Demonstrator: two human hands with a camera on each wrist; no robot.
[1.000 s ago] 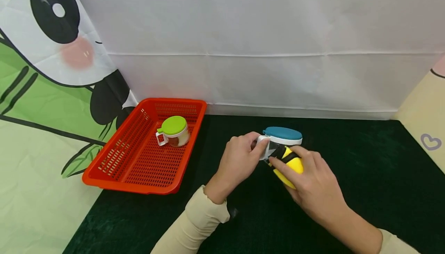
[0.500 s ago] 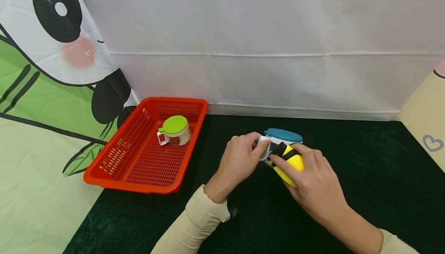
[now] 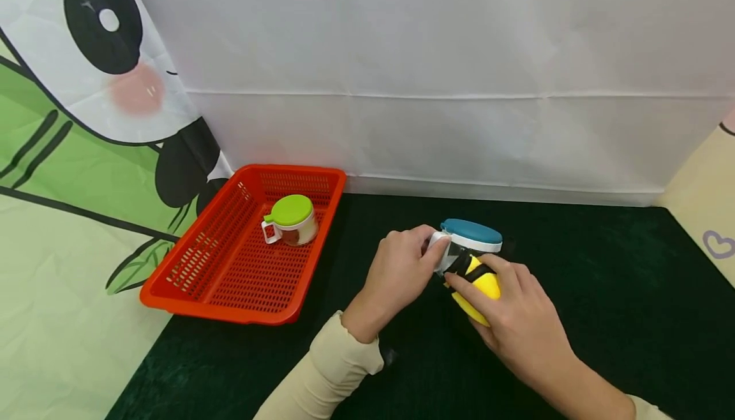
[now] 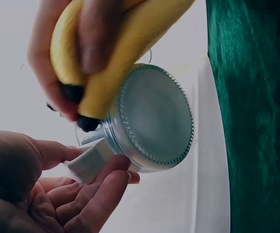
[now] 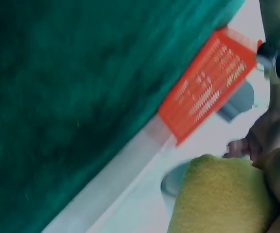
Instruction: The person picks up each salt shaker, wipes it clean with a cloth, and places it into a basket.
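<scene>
A dark green, seemingly velvety tabletop meets a creased white backdrop at twelve o'clock. A panda-and-bamboo cloth hangs at nine o'clock, a cream panel at three.

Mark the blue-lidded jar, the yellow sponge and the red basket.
blue-lidded jar (image 3: 471, 231): head view, on its blue lid.
yellow sponge (image 3: 485, 285): head view, on its yellow top face.
red basket (image 3: 221, 304): head view, on its near rim.

Person is wearing a cream long-sleeve top. Left sleeve is showing at bottom centre of the head view, soft knit, gathered ruffled cuff at the wrist. Right sleeve is barely peeking in at bottom right, same cream. Left hand and right hand are showing bare: no gloves, rings or watch.
</scene>
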